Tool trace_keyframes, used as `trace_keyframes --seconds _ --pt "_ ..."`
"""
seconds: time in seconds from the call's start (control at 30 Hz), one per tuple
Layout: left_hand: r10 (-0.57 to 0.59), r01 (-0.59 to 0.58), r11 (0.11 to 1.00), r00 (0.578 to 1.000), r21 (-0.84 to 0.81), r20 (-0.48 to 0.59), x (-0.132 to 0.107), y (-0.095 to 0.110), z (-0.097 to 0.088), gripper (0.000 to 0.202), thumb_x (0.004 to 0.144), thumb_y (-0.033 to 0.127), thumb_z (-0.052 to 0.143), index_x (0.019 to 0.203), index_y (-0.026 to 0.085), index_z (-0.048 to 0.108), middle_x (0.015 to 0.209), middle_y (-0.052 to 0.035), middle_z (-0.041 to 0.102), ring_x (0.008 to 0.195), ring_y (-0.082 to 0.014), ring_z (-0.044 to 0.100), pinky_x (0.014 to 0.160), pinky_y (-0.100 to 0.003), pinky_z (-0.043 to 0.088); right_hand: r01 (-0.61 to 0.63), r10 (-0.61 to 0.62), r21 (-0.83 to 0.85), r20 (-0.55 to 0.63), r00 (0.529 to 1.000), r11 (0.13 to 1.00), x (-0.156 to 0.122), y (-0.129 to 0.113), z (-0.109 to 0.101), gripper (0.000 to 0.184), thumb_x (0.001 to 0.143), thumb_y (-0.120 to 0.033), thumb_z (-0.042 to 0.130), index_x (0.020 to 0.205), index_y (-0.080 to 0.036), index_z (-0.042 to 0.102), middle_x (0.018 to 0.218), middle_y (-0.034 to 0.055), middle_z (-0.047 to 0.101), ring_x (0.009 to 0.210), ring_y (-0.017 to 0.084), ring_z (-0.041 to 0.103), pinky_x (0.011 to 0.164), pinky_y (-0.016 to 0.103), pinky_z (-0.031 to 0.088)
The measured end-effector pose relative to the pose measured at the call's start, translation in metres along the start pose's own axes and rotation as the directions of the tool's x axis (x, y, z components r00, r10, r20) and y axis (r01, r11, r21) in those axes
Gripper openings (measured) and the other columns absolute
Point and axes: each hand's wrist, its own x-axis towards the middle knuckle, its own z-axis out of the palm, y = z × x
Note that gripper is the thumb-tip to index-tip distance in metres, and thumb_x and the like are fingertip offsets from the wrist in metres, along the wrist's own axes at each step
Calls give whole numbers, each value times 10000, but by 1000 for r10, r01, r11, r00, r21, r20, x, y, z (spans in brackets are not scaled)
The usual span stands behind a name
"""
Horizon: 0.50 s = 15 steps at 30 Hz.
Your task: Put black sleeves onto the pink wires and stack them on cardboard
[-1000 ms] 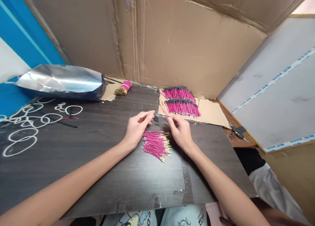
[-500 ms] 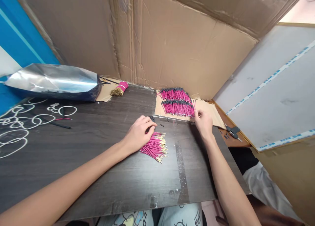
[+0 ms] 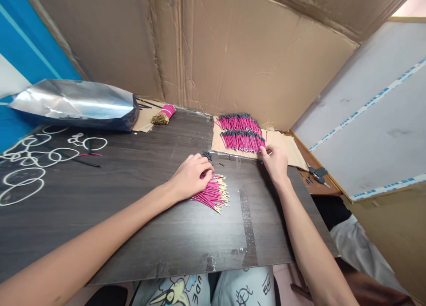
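Note:
A loose pile of short pink wires with gold tips [image 3: 213, 193] lies on the dark wooden board [image 3: 133, 208]. My left hand [image 3: 191, 176] rests on the pile's left end, fingers curled down onto the wires. My right hand [image 3: 273, 160] reaches to the near right corner of two neat rows of pink wires with black ends [image 3: 242, 133], laid on a cardboard sheet [image 3: 289, 148]. Its fingers are pinched together at the row's edge; what they hold is too small to make out.
A silver foil bag [image 3: 73, 105] lies at the back left, with white rings [image 3: 29, 159] in front of it. A tied bundle of gold-tipped wires [image 3: 163, 116] sits by the cardboard wall [image 3: 233, 53]. Small black pieces [image 3: 207, 155] lie near the pile. Black clips [image 3: 317, 173] rest at right.
My right hand moved from the loose pile out to the sorted rows on the cardboard. My left hand dropped onto the loose pile and curled over it.

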Motion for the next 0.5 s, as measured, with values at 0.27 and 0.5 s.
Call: trace_keyframes --seconds 0.27,0.5 --pt "-15 19 996 999 -87 50 2 -3 -3 214 900 247 521 862 199 727 881 -56 720 880 -223 574 870 -383 427 -26 26 10 -3 1000 1000 0 -1 0 335 947 -474 599 805 -194 714 816 99 742 752 243 638 662 309 349" --pt "-13 24 992 996 -126 88 3 -3 -5 201 886 267 555 907 220 749 872 -43 714 889 -224 576 882 -383 420 -30 30 13 -24 999 999 -2 -3 -2 295 927 -468 634 805 -204 686 838 81 738 794 246 645 668 310 352"
